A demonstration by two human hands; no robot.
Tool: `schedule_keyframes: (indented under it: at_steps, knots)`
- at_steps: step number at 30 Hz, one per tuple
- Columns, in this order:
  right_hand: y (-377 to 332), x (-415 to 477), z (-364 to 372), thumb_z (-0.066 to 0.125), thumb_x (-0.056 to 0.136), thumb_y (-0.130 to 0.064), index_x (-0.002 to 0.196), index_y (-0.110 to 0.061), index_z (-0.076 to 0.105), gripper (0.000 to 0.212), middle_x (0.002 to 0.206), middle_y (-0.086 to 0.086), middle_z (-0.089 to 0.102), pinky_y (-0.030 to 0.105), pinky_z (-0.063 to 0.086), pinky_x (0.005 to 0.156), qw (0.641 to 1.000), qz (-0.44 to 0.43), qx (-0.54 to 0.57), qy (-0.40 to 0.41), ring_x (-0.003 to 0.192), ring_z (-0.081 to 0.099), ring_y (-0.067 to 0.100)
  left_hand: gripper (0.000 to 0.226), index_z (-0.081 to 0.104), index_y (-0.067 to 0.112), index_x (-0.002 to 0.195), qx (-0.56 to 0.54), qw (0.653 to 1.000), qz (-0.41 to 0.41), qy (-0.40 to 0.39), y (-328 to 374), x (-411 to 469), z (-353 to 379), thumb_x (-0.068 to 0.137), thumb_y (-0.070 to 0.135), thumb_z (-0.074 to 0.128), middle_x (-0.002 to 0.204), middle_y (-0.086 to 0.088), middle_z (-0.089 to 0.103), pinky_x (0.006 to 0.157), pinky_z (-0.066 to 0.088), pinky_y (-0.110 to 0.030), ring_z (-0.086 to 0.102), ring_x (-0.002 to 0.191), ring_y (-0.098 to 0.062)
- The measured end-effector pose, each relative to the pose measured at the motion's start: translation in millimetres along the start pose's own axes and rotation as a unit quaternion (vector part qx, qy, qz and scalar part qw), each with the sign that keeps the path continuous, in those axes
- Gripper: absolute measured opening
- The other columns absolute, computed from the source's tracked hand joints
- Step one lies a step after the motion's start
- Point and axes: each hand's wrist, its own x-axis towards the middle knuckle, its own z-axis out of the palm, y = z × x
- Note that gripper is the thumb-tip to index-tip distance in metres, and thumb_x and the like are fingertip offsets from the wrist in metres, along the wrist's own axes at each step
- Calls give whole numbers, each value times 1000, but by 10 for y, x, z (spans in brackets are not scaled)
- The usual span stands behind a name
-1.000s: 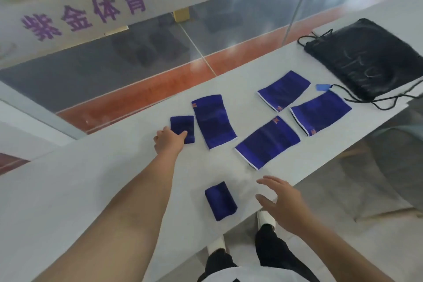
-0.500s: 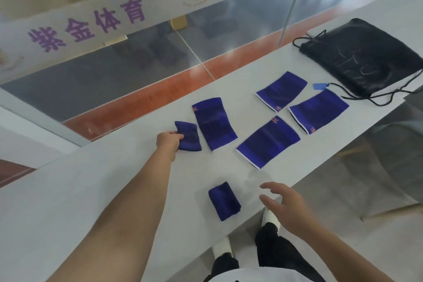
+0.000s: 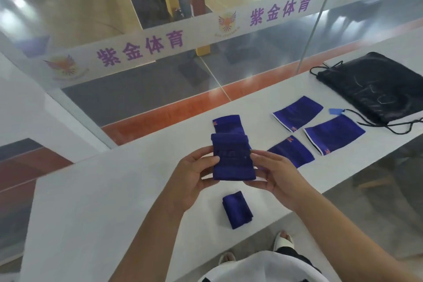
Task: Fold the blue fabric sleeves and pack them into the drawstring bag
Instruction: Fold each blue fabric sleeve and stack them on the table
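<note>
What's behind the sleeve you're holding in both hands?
A flat sleeve on the counter shows above the held sleeve; only its far end with an orange mark is visible. Its near part is covered.

White table (image 3: 103,201), glass partition (image 3: 137,91) with purple-lettered band (image 3: 142,47), orange floor stripe (image 3: 183,107), white sandals (image 3: 283,241)

Your sleeves (image 3: 334,134) are deep blue with orange-red marks — two show white edges; the drawstring bag (image 3: 377,89) is black, its tag (image 3: 334,111) light blue, the table (image 3: 114,190) white.
</note>
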Motion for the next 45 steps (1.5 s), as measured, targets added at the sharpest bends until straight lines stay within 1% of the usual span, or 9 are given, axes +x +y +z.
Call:
schedule_keyframes:
  at_steps: [9,15,23,28,32,36,39,42,45]
  knots:
    - [-109,-244,-3,63,94,-3,107,-13,71,18,105,10,77,47,62,82,995,-45,-82,39,92,76,28,27,68,15,121,35,999,-7,16,-67,-165,170,96,12,61,102,-8,77,62,56,-25,74,82,-18]
    - [-256,-441,-37,57,93,7,113,-1,67,24,113,23,72,55,60,81,985,-170,-28,-9,99,71,42,29,69,17,120,30,995,95,-13,176,-240,253,97,4,57,108,-7,76,67,61,-32,74,97,-22]
    - [-291,-640,-74,45,94,14,73,-11,78,46,91,15,74,36,61,70,963,-251,-97,-24,84,68,31,39,72,10,88,10,991,102,-90,120,-296,198,100,-6,39,91,-8,72,66,61,-33,72,90,-25]
    - [-252,-655,-23,70,88,-2,86,-10,69,8,96,15,73,38,57,71,947,-247,-203,-35,81,68,31,8,61,15,94,84,987,62,-120,92,-286,102,98,20,59,102,-10,72,72,61,-37,70,99,-31]
    - [-260,-611,46,69,88,2,105,-19,66,27,106,-2,72,42,63,78,929,-227,-286,-68,94,72,29,23,63,27,112,205,970,15,-127,145,-274,102,90,31,68,104,5,76,70,60,-27,72,101,-14]
    - [-313,-530,115,69,89,1,113,-24,64,35,111,-3,71,44,63,80,897,-236,-363,-90,99,72,26,18,73,22,105,260,960,15,-102,204,-204,108,88,19,75,99,6,77,69,59,-23,73,95,-17]
    - [-302,-453,138,73,87,-4,114,-26,64,36,111,1,72,49,62,83,926,-224,-299,-49,96,74,25,18,75,15,102,210,975,46,-62,176,-145,96,85,13,77,97,1,78,69,60,-24,73,95,-21]
    - [-173,-417,120,80,79,-12,118,-19,65,42,119,12,71,51,59,91,984,-133,-113,-38,102,73,28,26,72,8,112,129,989,64,-20,65,-143,114,86,12,74,101,-5,78,75,62,-30,74,96,-24]
    - [68,-425,116,74,84,-9,122,-8,65,39,118,16,73,52,57,93,996,-65,-22,-56,105,72,32,27,69,7,117,91,994,62,-6,-132,-160,151,91,14,70,104,-8,78,81,62,-34,75,96,-24]
